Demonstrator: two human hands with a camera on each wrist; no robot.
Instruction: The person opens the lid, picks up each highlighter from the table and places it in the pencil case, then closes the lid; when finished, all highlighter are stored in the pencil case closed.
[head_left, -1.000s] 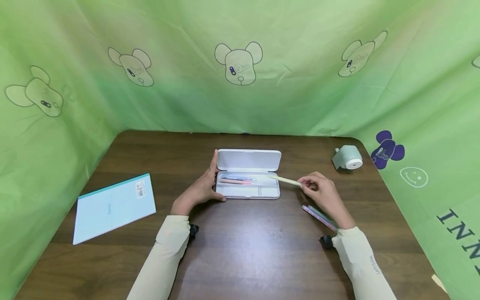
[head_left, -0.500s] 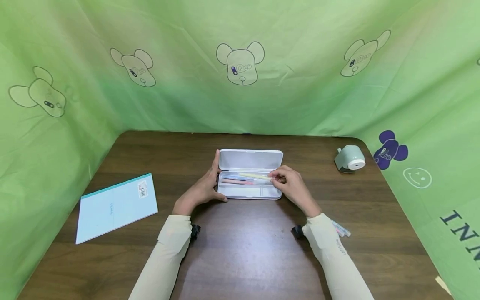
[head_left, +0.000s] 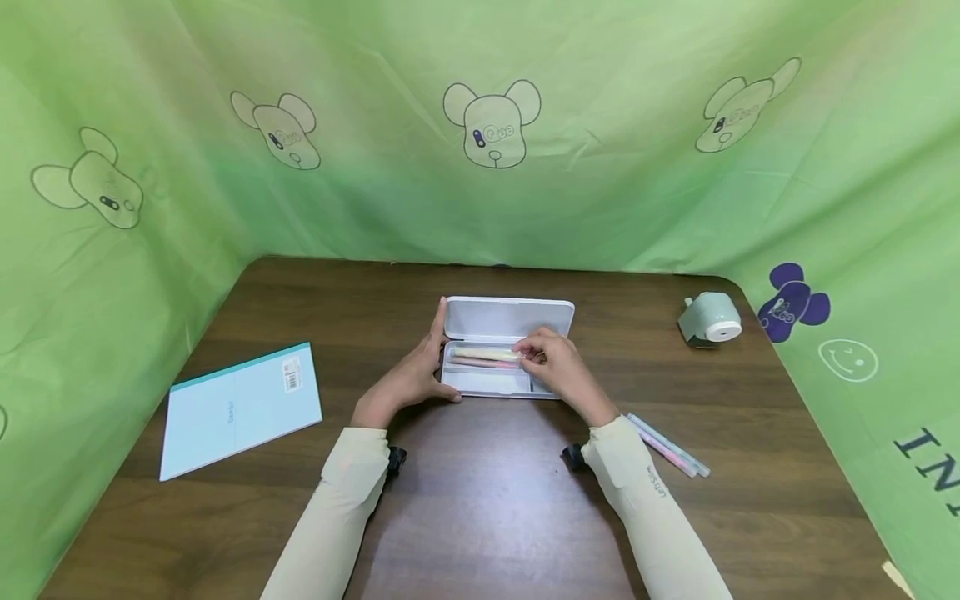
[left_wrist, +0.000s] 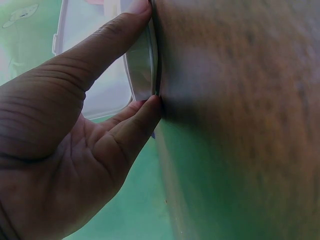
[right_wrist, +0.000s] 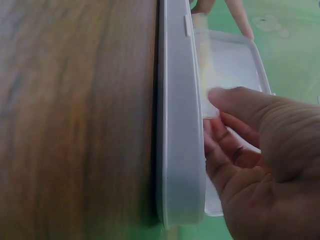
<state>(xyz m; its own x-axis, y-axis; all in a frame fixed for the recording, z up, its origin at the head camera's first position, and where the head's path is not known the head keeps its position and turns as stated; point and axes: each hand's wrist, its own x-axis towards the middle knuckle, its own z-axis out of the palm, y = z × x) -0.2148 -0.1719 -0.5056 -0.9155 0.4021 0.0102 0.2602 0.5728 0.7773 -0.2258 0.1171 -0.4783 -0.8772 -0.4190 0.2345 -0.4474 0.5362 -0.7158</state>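
Observation:
A white pencil case (head_left: 510, 315) lies with its lid raised at the middle of the table. My left hand (head_left: 408, 379) holds its left end, thumb at the front edge and fingers toward the back; the left wrist view shows thumb and fingertips against the case wall (left_wrist: 140, 70). Over the rear compartment, my right hand (head_left: 558, 367) pinches a pale yellow pen (head_left: 486, 354) by its right end. A pinkish pen (head_left: 483, 363) lies in the same compartment, just in front of it. In the right wrist view the yellow pen (right_wrist: 204, 60) is blurred beyond the thumb.
Two pens (head_left: 667, 446), one pink and one light blue, lie beside the right forearm. A pale blue notebook (head_left: 240, 417) is at the left of the table. Near the back right corner stands a mint-green pencil sharpener (head_left: 710, 319). Green cloth (head_left: 375, 208) surrounds the table.
My right hand has carried the yellow pen leftward from beside the case and lowered it into the rear compartment. The left hand keeps its hold. The view has shifted slightly.

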